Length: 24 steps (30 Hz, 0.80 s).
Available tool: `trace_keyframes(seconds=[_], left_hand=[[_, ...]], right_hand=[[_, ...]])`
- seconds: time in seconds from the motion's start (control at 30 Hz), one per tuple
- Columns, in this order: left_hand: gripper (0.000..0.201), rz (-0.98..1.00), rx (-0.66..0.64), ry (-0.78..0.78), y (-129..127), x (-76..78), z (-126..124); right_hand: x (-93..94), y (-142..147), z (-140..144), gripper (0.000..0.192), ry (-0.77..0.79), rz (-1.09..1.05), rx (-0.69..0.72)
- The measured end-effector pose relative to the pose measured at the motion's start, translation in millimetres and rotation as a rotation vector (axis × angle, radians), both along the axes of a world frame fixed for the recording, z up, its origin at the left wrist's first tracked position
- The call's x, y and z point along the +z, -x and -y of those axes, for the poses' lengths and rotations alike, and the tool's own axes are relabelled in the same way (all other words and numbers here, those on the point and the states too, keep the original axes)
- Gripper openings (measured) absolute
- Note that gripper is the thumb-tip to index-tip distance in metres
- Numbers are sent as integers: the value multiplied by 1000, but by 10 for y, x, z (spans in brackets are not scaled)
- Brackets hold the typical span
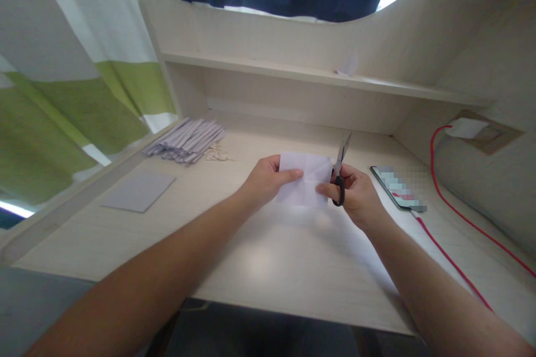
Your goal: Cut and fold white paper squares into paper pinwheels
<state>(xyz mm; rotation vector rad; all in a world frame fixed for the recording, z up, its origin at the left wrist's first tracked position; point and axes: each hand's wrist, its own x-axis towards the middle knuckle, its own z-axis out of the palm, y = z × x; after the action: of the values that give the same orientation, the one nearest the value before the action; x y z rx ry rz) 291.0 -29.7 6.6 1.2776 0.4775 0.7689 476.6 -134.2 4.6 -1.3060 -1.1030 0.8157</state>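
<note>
A white, creased sheet of paper [307, 189] is held up above the desk between both hands. My left hand [268, 180] grips its left edge, thumb across the front and fingers behind. At the paper's right edge is my right hand [354, 192], its thumb on the sheet. That same hand also carries a pair of scissors [340, 170] with black handles, blades pointing up and slightly parted. The blades stand beside the paper's upper right corner.
On the desk's left lie a heap of rolled paper sticks [190, 140], pale thin scraps [218, 152] and a flat stack of paper [140, 191]. A phone [396, 187] with a red cable [454, 262] rests at right. A shelf [293, 71] spans the back; a curtain [87, 83] hangs left.
</note>
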Motion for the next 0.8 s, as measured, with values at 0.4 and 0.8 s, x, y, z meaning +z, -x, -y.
trace_keyframes(seconds=[0.4,0.8], left_hand=[[24,-217,-17,-161,73,74,-43],[30,-360,-263,-267,138,3,-143]], right_hand=[[49,11,6,38,-53,30,-136],[-15,-3,40,27,-91,173,15]])
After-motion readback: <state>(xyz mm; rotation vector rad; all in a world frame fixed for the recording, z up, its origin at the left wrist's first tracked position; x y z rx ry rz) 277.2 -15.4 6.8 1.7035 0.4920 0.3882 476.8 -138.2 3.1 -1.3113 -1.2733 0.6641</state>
